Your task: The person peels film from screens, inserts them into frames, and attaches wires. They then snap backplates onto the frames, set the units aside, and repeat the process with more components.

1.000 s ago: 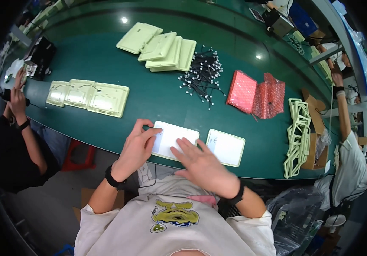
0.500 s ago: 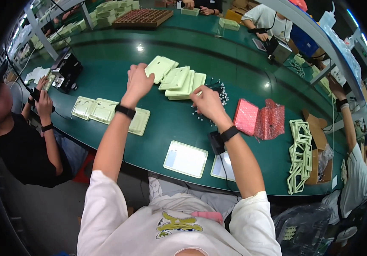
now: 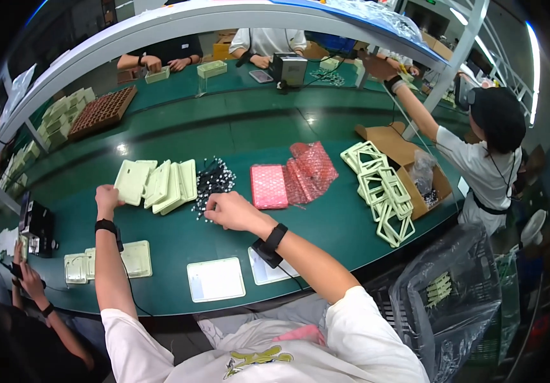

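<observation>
My left hand (image 3: 106, 199) is at the near left corner of a pale green plastic cover (image 3: 132, 181), its fingers closed at the edge. More pale green covers (image 3: 176, 187) overlap in a leaning stack just right of that one. Beside the stack spreads a pile of small black parts with white tips (image 3: 216, 181). My right hand (image 3: 231, 210) is over the near side of this pile, with fingers curled together and pointing left. What its fingertips hold, if anything, is too small to make out. Both wrists wear black bands.
Red bubble-wrap packs (image 3: 268, 186) lie right of the pile. Farther right are pale green frames (image 3: 387, 198) and an opened cardboard box (image 3: 435, 191). Pale panels (image 3: 216, 279) lie near the front edge, more covers (image 3: 137, 258) at left. Co-workers surround the table.
My view has turned right, so the table things appear farther left. My right hand has shifted from the stack's edge to the near side of the parts pile. My left hand stays by the leftmost cover.
</observation>
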`<state>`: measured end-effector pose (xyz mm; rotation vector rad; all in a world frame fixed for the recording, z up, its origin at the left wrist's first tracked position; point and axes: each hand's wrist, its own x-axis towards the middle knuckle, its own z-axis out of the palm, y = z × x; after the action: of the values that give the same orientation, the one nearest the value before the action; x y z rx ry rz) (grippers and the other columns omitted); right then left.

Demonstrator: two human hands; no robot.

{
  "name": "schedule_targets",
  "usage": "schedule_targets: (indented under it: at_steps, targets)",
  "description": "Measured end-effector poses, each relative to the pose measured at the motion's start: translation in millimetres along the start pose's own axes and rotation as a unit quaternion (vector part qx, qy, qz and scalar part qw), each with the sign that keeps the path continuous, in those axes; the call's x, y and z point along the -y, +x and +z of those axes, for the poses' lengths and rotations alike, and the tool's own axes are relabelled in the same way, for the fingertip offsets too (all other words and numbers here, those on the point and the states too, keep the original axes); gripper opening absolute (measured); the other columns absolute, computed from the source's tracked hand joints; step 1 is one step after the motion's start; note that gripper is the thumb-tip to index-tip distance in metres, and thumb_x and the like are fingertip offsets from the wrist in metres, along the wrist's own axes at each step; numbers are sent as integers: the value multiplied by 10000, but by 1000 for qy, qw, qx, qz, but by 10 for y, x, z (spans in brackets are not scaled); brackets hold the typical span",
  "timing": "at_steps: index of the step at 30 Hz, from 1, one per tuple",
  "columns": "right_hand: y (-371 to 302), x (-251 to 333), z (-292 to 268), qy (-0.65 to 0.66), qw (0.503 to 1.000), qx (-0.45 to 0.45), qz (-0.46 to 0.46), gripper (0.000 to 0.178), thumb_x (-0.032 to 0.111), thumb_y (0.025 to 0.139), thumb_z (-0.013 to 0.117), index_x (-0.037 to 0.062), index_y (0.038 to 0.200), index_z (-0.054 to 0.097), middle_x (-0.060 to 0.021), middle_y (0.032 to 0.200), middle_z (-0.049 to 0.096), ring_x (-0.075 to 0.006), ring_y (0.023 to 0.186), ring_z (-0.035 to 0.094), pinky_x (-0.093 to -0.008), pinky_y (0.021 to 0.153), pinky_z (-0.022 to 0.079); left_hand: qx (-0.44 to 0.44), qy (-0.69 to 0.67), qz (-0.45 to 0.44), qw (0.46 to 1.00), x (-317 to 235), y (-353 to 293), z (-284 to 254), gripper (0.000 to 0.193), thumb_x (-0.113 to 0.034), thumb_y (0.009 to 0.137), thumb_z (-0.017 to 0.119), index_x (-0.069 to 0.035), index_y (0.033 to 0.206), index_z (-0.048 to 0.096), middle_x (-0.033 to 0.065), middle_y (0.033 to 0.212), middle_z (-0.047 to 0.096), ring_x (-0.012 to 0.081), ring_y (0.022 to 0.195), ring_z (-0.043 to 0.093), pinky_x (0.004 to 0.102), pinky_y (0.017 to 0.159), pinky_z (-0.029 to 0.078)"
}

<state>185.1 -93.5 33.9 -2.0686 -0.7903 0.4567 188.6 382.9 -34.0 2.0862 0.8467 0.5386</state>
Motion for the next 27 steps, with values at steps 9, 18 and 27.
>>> schedule_targets:
  at_steps: [9,18,27]
  targets:
    - [-262,202,-131,144,988,-19,-44,397,262,1033,736,23,1334,639,-79,1117,746,-149,926,725,-316,776,603,-18,-267,168,949,-1241,-1459,-477,221,-97,1051,641,66,1187,705,112,1001,771,192,744,756,327,696,636]
    - [-647,545,241,443,872,79,-191,995,385,869,880,94,1610,282,-183,1587,488,-345,1424,519,-508,1249,352,347,-541,-83,761,-1383,-3298,-191,328,-122,1043,715,54,1310,641,95,1086,735,175,932,742,311,753,638]
    - [-929,440,176,175,968,50,-172,960,259,745,930,72,1538,423,-227,1575,473,-390,1449,496,-512,1207,427,264,-267,31,926,-677,-3322,-420,325,-72,1048,663,-31,1371,653,68,1291,691,128,945,702,280,782,592]
